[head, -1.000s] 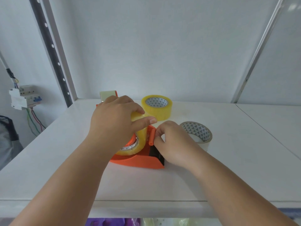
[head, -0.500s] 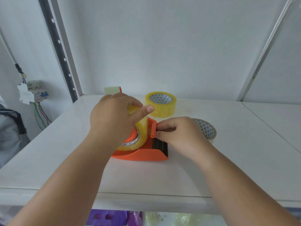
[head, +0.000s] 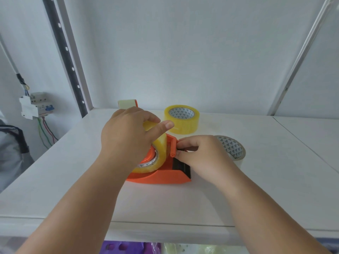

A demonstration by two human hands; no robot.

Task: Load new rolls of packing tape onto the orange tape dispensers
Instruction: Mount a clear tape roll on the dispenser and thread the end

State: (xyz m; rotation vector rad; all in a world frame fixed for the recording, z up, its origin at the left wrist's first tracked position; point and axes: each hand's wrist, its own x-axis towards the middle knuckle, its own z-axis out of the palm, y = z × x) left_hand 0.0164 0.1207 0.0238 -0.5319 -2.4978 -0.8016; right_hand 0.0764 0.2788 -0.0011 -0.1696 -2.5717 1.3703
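An orange tape dispenser point(head: 161, 177) lies on the white table point(head: 256, 189), with a yellowish clear tape roll point(head: 159, 153) mounted on its hub. My left hand point(head: 128, 138) grips that roll from above, index finger stretched forward. My right hand point(head: 203, 156) pinches at the orange roller and black toothed blade at the dispenser's front end; the tape end between its fingers is hidden. Behind stands a full yellow tape roll point(head: 181, 119). A whitish, thinner roll point(head: 233, 151) lies flat to the right, partly behind my right hand.
A second orange dispenser with a pale roll point(head: 127, 103) peeks out behind my left hand. A black perforated upright point(head: 64, 52) and an electrical breaker with wires point(head: 34, 106) stand at the left. The table's front edge point(head: 165, 230) runs below my forearms.
My right hand has slid from the roller's side to over the blade end, now pinching there. My left index finger has lifted off the roller. The dispenser has barely moved.
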